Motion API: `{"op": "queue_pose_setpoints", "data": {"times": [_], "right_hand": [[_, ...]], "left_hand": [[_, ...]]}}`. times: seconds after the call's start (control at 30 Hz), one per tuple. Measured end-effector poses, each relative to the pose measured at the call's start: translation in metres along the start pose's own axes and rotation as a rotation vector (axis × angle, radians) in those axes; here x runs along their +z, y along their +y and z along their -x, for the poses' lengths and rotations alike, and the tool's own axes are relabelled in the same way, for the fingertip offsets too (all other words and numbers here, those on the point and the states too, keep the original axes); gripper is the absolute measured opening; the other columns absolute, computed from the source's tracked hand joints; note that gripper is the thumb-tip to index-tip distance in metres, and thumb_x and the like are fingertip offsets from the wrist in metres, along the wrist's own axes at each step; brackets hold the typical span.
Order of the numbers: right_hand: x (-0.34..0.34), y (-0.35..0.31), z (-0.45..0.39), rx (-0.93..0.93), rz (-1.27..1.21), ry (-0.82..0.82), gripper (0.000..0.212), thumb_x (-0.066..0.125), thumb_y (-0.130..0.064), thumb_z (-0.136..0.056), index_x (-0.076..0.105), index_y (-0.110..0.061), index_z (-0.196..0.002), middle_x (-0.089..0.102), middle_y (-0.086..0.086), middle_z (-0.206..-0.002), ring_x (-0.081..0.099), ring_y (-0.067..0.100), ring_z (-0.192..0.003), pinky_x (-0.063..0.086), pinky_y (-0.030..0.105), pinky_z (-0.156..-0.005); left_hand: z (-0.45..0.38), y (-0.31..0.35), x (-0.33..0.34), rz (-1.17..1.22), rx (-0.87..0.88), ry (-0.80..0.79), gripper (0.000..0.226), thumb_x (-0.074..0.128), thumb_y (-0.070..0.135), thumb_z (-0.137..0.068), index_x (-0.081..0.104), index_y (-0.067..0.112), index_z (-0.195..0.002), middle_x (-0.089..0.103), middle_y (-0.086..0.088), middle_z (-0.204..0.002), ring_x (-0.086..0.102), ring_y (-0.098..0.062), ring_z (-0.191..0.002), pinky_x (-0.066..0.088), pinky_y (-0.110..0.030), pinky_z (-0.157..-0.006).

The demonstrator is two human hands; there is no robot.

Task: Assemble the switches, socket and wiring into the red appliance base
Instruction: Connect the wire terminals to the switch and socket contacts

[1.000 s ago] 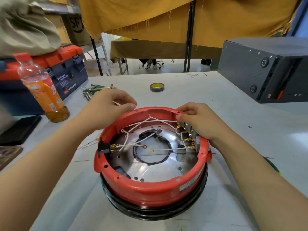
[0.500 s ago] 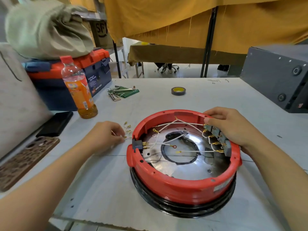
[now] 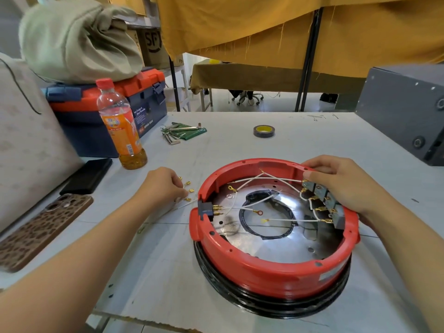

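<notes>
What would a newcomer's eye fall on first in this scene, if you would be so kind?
Most striking is the round red plastic appliance base at centre right on the grey table, white wires crossing its shiny metal floor. The right hand grips its far right rim by the grey switches, while the left hand picks at small brass terminals beside it. An orange drink bottle stands far left.

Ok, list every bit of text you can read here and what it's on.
"SF": cardboard box on the shelf.
"WING BOX": blue toolbox; its smaller lines are too small to read.
Bottle label: blurred, unreadable.
Sticker on the red base: unreadable.
</notes>
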State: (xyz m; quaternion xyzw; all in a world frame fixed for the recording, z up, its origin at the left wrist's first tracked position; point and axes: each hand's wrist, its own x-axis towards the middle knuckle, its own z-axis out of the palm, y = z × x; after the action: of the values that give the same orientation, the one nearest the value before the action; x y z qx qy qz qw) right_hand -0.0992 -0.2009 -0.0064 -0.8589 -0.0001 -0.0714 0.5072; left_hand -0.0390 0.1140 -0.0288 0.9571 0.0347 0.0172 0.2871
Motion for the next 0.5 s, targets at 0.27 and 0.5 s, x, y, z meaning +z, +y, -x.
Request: {"op": "queue_pose_setpoints", "data": {"times": [0.27,0.5], "right_hand": [[0.0,-0.001,0.001,0.007,-0.007,-0.009,0.012,0.058,-0.014,-0.091,0.066,-0.023,-0.092,0.073,-0.004,-0.085,0.068,0.015,-0.078,0.051,0.03,-0.074],[0.0,-0.001,-0.001,0.011,0.03,-0.01,0.011,0.058,-0.016,-0.091,0.065,-0.024,-0.095,0.071,-0.005,-0.09,0.065,0.015,-0.088,0.048,0.034,-0.085]], "left_hand": [[0.001,0.005,0.0,0.076,0.077,0.047,0.015,0.07,0.004,-0.078,0.066,0.009,-0.091,0.067,-0.004,-0.076,0.063,-0.016,-0.07,0.051,-0.026,-0.062],[0.021,0.025,-0.031,0.334,0.359,0.17,0.035,0.075,0.009,-0.076,0.052,0.027,-0.095,0.068,0.0,-0.076,0.067,-0.016,-0.069,0.057,-0.029,-0.068]]}}
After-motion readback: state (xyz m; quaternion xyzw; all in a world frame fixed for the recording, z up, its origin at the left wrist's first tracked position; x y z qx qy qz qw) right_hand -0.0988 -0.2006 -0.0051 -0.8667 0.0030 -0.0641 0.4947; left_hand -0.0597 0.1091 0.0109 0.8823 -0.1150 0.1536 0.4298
